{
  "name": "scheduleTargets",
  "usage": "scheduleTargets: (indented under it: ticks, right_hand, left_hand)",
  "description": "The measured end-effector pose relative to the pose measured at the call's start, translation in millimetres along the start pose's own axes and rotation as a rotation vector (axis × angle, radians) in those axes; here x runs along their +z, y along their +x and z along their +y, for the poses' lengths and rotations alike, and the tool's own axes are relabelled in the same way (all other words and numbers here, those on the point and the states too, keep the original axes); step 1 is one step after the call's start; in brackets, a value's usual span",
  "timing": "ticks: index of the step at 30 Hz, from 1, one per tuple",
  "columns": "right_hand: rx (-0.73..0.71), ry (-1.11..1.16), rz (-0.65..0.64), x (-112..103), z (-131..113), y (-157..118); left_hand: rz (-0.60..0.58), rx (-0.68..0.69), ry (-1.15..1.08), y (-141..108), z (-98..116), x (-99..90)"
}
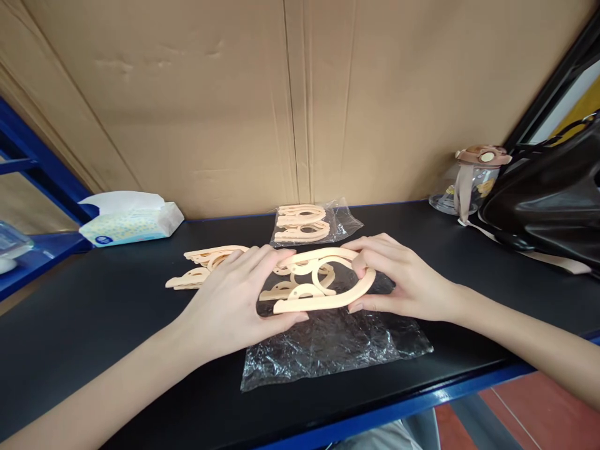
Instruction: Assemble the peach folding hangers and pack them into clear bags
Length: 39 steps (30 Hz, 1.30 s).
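Observation:
Both hands hold a cream plastic folding hanger (328, 302) in its folded shape, raised above the table. My left hand (234, 297) grips the ends of its two arms, thumb below and fingers above. Round the curved end, my right hand (398, 273) is closed with its thumb underneath. A clear plastic bag (323, 353) lies flat beneath, and another cream hanger shows partly behind the held one. More folded hangers (190, 278) rest left of and behind my left hand, which hides part of them. Further back lies a clear bag with folded hangers (302, 232) in it.
A tissue pack (135, 226) stands at the back left of the black table (84, 312). At the back right are a clear drinking bottle (485, 175) with a strap and a black bag (553, 194). Cardboard (225, 112) closes off the back.

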State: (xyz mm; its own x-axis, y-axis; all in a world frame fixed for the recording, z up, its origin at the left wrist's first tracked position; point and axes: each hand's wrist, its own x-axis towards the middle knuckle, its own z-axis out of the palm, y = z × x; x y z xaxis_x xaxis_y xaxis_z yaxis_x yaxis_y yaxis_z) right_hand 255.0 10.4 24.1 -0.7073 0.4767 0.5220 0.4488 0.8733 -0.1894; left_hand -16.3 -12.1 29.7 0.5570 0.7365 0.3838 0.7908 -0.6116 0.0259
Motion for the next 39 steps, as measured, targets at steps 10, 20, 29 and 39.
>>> scheduleTargets:
  ticks: [10, 20, 29, 39]
  right_hand:
    - [-0.005, -0.089, 0.028, 1, 4, -2]
    - [-0.043, -0.236, -0.057, 7, -13, -3]
    - [0.214, -0.222, -0.220, -40, 34, -7]
    - [0.315, -0.096, -0.457, -57, 53, -28]
  left_hand:
    - [-0.081, -0.066, -0.089, 1, -2, 1.3]
    - [0.026, 0.071, -0.020, -2, 15, 7.0]
    - [-0.134, 0.140, -0.058, 2, -12, -4.0]
    - [-0.377, -0.022, -0.146, -3, -24, -7.9]
